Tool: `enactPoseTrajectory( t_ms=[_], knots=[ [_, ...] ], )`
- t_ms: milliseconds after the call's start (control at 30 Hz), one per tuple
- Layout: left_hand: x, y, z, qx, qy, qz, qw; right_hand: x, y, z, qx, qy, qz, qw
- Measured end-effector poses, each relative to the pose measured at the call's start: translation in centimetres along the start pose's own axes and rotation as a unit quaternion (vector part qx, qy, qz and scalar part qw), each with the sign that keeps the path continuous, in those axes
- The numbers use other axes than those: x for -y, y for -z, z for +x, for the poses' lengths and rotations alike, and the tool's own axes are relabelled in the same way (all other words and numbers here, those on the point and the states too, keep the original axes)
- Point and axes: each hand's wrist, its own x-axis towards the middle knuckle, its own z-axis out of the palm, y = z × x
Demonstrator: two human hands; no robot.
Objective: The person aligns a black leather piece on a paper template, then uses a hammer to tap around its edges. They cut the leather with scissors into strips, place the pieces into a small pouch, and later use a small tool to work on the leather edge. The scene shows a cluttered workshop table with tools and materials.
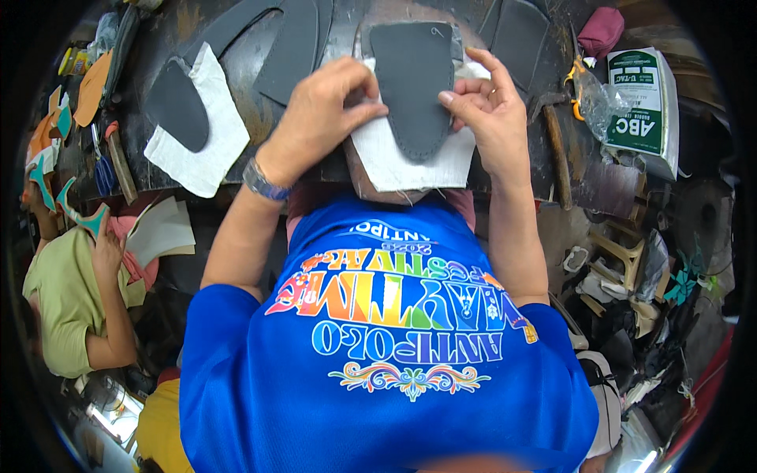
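Observation:
A dark grey tongue-shaped shoe piece [414, 94] lies on white cloth [410, 175], over a board at the table's near edge. Its rounded end points toward me, with small holes or stitches along the rim. My left hand [331, 114] is closed at its left edge, thumb and fingers pinching there. On the right edge, the thumb of my right hand [493, 110] meets the curled fingers, while the index finger reaches up beside the piece. The fingertips partly hide both edges. To the left rests a similar dark piece [180, 106] on another white cloth [213, 165].
More dark cut pieces [288, 59] lie at the back of the black table [197, 20]. On the right are a hammer [558, 158], orange-handled scissors [578, 91], a green-and-white can [643, 118] and a maroon pouch [601, 31]. At left, a co-worker [67, 307] holds a teal piece [88, 219].

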Motion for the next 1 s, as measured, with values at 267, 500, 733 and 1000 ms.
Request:
enactPoseTrajectory(
  t_ms=[267, 500, 733, 1000],
  knots=[
    [-0.1, -0.8, -1.2, -0.012, -0.037, 0.031, 0.999, 1.6, -0.2, 2.0, 0.035, -0.021, 0.131, 0.991],
    [-0.7, -0.2, -0.9, 0.04, -0.01, 0.054, 0.998, 2.8, -0.1, 3.4, 0.088, 0.012, 0.285, 0.954],
    [-1.4, 0.1, -0.7, 0.066, -0.007, 0.062, 0.996, 3.9, 0.6, 4.1, 0.115, 0.058, 0.366, 0.922],
    [-1.8, 0.5, -1.0, 0.085, -0.015, 0.076, 0.993, 8.0, 2.9, 3.0, 0.08, 0.181, 0.286, 0.938]
  ],
)
